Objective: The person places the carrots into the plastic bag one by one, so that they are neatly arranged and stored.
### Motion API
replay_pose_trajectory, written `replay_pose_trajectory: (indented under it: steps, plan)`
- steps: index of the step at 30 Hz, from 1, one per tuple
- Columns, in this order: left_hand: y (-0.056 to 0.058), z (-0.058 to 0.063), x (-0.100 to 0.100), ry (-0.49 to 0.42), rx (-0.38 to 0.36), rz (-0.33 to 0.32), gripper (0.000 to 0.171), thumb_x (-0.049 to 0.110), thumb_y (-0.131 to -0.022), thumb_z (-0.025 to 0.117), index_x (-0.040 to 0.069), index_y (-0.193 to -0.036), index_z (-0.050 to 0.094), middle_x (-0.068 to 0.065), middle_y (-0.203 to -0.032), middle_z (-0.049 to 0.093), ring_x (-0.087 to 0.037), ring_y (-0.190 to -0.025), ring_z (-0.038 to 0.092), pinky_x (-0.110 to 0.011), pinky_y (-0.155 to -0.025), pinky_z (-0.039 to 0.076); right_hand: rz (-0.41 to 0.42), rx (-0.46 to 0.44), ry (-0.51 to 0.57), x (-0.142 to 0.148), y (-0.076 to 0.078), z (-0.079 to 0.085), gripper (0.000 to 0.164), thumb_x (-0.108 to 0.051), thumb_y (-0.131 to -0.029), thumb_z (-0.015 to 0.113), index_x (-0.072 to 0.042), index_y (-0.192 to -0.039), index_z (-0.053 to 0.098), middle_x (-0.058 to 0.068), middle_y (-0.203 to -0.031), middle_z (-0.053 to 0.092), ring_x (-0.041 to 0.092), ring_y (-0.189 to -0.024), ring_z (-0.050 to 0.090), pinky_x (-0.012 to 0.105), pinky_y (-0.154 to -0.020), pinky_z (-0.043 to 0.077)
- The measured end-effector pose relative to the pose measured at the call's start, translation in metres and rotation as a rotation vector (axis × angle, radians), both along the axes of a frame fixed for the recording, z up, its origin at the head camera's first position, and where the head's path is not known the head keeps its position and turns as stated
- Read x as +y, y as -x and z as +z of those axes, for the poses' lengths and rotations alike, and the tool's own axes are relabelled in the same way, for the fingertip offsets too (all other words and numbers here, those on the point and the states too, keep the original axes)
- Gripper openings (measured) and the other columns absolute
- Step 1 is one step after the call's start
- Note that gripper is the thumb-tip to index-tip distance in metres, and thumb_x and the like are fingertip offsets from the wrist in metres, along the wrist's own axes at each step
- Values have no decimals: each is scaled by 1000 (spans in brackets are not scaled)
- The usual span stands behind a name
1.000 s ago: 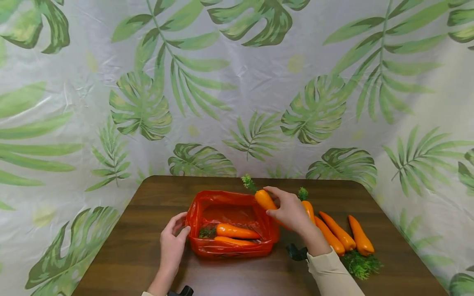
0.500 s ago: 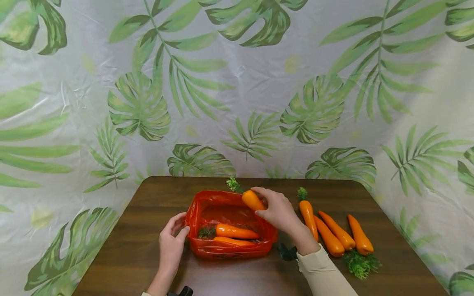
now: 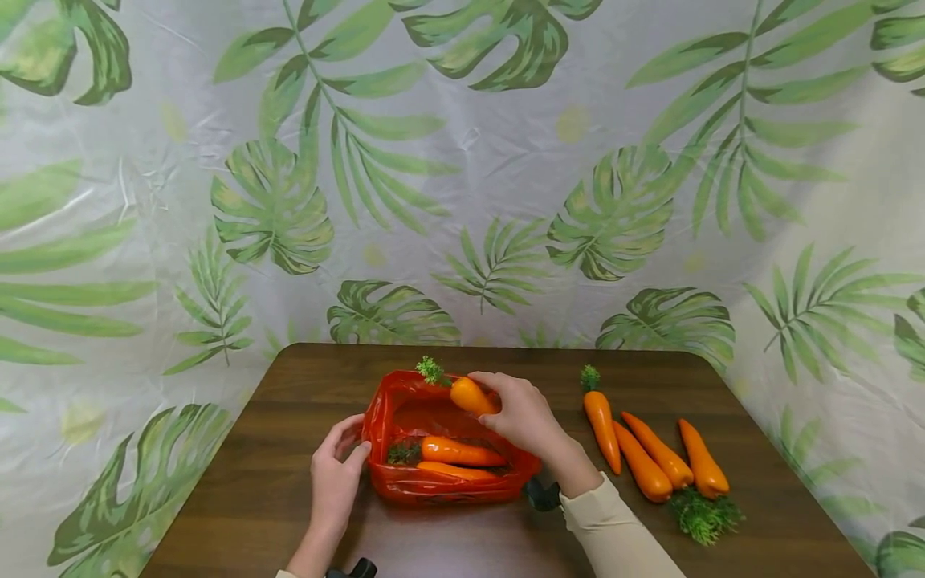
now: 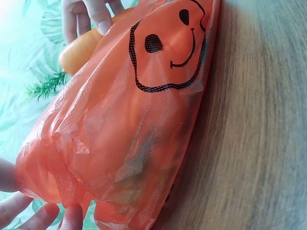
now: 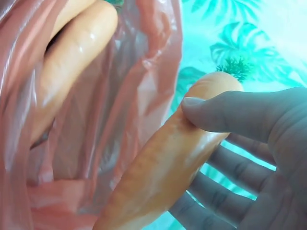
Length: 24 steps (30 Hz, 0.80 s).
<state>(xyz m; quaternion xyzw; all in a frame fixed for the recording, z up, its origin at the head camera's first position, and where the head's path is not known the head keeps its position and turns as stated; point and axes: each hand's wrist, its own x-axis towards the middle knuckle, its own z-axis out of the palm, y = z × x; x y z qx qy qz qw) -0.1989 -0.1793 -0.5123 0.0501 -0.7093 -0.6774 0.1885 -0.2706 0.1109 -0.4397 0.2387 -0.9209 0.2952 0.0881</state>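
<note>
A red plastic bag stands on the table with its mouth spread wide, and a smiling face is printed in black on it. My left hand pinches the bag's left rim, thumb at the inner edge and fingers outside. Over the bag's right part, my right hand grips an orange carrot by its thick end, green top pointing up and left. The carrot's lower end is hidden in the head view. Inside the bag lie two carrots, one behind and one in front.
Several more carrots lie on the wooden table to the right: one with its top away from me, others with green tops towards me. A leaf-patterned sheet hangs behind the table.
My right hand has carried the carrot leftward, from the bag's right edge to over its opening. The left hand keeps its hold on the rim.
</note>
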Motion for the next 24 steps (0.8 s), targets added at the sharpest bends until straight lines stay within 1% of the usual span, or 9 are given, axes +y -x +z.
replay_pose_trajectory:
  steps: [7,11,14,18,21,24]
  plan:
    - [1,0,0,2,-15,3,38,-3,-92,65,9,-127,66,-12,-126,66,-28,-119,60,-19,-81,55,48,-4,-6,-10,1,-4,66,-9,-78,86,-24,-138,62,-4,-121,67,16,-96,63,38,-82,54]
    - [1,1,0,1,5,9,38,-4,-91,65,7,-127,66,-14,-126,66,-30,-119,60,-19,-81,54,72,0,-16,-15,3,-6,65,-10,-78,85,-24,-138,62,-4,-123,67,17,-98,63,39,-84,53]
    - [1,1,0,1,14,11,38,-5,-91,65,6,-127,66,-15,-126,66,-32,-119,60,-18,-80,54,86,-9,-37,-18,5,-10,65,-10,-79,85,-24,-137,62,-5,-125,66,17,-100,63,39,-86,53]
    - [0,2,-1,4,-1,6,38,-4,-91,66,8,-128,66,-13,-126,66,-29,-120,59,-18,-81,54,93,-17,-65,-21,7,-16,65,-11,-78,85,-26,-137,62,-7,-127,66,16,-103,63,39,-88,52]
    - [0,2,-1,5,-7,-2,38,-3,-91,66,8,-128,65,-13,-128,65,-29,-121,59,-19,-82,54,102,-14,-72,-22,9,-21,65,-10,-78,85,-25,-137,63,-7,-127,66,16,-105,63,40,-90,52]
    - [0,3,-1,1,0,-7,38,-4,-91,66,7,-128,66,-15,-128,65,-31,-122,58,-18,-82,54,120,-32,-63,-23,10,-25,64,-8,-78,85,-22,-136,63,-5,-126,66,17,-107,63,41,-92,52]
